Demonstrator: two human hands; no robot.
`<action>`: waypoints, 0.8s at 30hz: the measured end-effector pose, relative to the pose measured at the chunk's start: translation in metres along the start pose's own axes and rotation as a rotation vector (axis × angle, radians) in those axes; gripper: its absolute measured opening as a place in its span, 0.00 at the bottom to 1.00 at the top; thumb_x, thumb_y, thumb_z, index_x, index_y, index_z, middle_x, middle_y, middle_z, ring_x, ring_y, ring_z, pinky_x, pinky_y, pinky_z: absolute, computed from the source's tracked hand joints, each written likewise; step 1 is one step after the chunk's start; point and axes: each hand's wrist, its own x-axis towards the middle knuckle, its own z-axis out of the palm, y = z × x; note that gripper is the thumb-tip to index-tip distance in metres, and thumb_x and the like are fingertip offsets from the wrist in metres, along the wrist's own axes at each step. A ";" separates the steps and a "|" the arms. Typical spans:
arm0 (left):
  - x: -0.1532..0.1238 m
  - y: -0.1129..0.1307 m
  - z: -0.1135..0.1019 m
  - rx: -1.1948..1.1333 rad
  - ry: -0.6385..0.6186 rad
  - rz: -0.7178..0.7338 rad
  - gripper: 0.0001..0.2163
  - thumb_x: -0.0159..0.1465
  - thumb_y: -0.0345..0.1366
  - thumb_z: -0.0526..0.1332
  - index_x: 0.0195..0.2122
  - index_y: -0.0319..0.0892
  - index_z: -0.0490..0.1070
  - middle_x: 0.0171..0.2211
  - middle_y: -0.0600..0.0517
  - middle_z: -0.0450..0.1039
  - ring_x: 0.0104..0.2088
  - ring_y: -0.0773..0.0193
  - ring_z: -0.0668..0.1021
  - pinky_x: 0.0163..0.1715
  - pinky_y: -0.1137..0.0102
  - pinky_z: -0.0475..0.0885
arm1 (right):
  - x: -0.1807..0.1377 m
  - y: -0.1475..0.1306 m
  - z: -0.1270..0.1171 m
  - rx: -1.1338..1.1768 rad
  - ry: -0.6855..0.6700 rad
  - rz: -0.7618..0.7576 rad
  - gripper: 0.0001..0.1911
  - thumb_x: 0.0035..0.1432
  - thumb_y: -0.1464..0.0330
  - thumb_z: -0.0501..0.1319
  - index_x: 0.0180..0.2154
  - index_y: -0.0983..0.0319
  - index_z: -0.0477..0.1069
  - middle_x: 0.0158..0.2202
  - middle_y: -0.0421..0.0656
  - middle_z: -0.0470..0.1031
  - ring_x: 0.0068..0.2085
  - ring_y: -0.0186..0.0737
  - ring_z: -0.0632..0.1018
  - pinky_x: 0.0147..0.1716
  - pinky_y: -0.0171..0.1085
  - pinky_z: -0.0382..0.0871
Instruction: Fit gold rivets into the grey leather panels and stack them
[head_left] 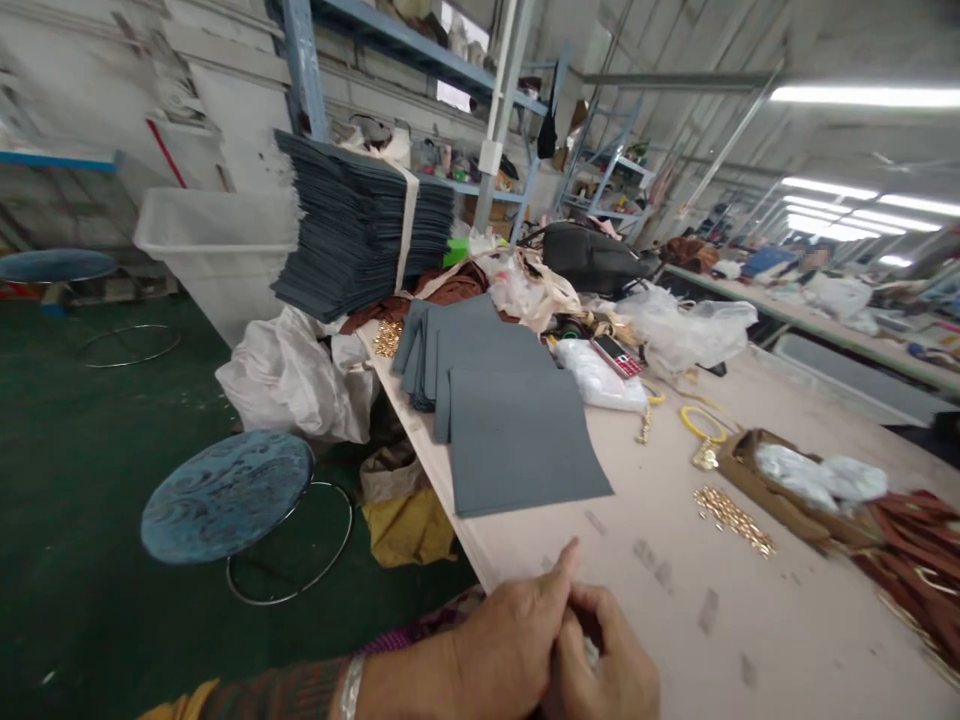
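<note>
My left hand [517, 632] and my right hand [611, 662] meet at the near edge of the table, fingers bent against one another. One left digit points up and forward. The right fingers are curled in a pinch, with a tiny pale spot between the hands that is too small to name. Just beyond them lies a flat dark grey sheet [525, 440], the front one of an overlapping row of grey sheets [480, 330]. To the right on the table is a small pile of gold-coloured metal pieces [733, 520].
A brown open box [772, 490] with white plastic stands at right, beside brown straps [919, 560]. Farther back are a red-and-black phone [616, 355], a yellow ring [703, 424] and clear plastic bags [686, 325]. A tall grey stack [360, 220] rises behind. A blue stool [229, 495] stands left.
</note>
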 end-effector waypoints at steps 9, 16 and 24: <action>0.016 0.001 -0.037 0.363 0.127 -0.099 0.20 0.67 0.26 0.49 0.61 0.40 0.59 0.52 0.47 0.72 0.51 0.62 0.75 0.53 0.71 0.71 | 0.014 0.015 -0.004 0.385 -0.093 0.223 0.21 0.47 0.53 0.65 0.35 0.64 0.79 0.32 0.47 0.80 0.33 0.44 0.79 0.35 0.38 0.75; 0.041 -0.013 -0.060 0.614 0.180 -0.250 0.09 0.66 0.32 0.54 0.43 0.35 0.70 0.44 0.40 0.69 0.35 0.48 0.79 0.32 0.54 0.77 | 0.018 0.028 -0.014 0.428 -0.003 0.255 0.24 0.47 0.53 0.69 0.41 0.64 0.78 0.30 0.43 0.79 0.32 0.40 0.78 0.35 0.37 0.74; -0.043 0.026 -0.003 0.143 0.019 0.011 0.04 0.64 0.33 0.58 0.36 0.44 0.72 0.33 0.55 0.72 0.32 0.67 0.75 0.29 0.75 0.66 | 0.026 0.022 -0.019 0.258 -0.111 0.078 0.18 0.53 0.55 0.64 0.36 0.63 0.78 0.34 0.44 0.79 0.35 0.41 0.78 0.39 0.38 0.73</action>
